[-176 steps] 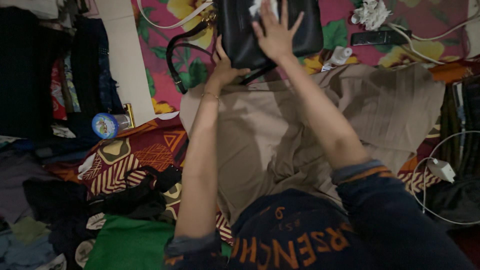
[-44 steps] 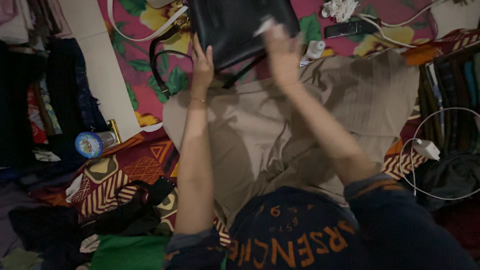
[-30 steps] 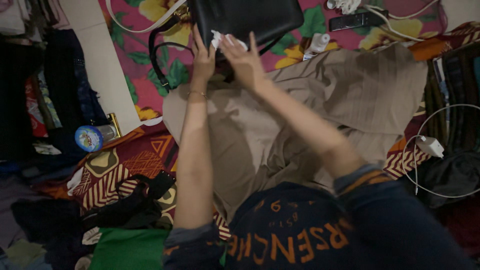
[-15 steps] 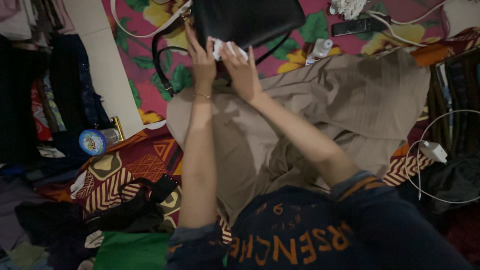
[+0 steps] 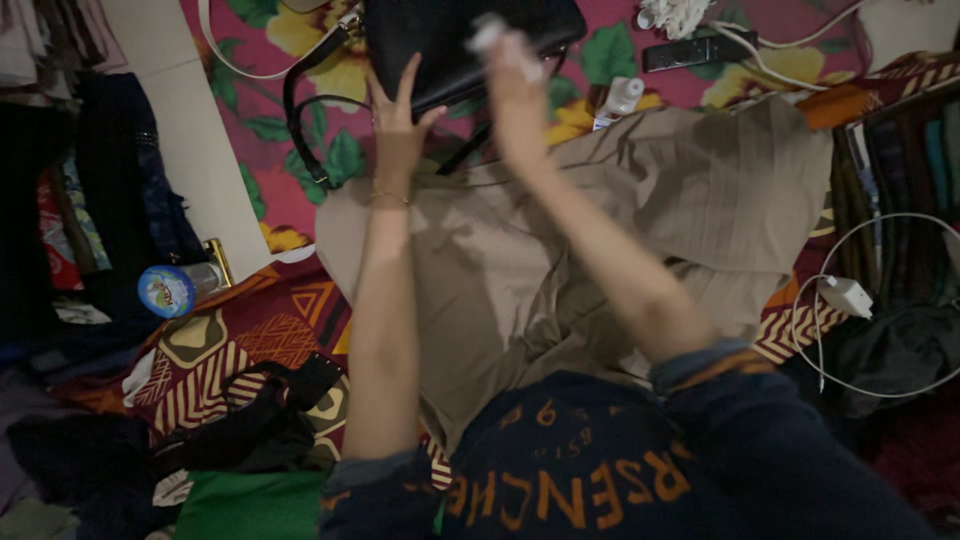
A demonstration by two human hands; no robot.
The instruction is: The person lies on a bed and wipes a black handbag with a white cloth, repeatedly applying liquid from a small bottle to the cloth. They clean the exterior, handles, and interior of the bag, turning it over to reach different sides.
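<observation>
The black bag (image 5: 450, 45) is propped up on the flowery sheet (image 5: 320, 150), steadied by the open left hand (image 5: 397, 125) and rubbed with a white wipe (image 5: 490, 32) pinched in the right hand (image 5: 515, 85); it seems soft, smooth and light, best held by its sides.

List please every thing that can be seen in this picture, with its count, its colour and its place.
handbag: one, black, top centre on the floral cloth
white cloth: one, white, pressed on the handbag by the right hand
floral cloth: one, pink with yellow flowers, top
skirt: one, beige, over the lap
small bottle: one, white, right of the handbag
remote: one, black, top right
charger: one, white with cable, right edge
jar: one, blue lid, left, lying on its side
green fabric: one, bottom left
left hand: open, against the handbag
right hand: holds the white cloth
</observation>
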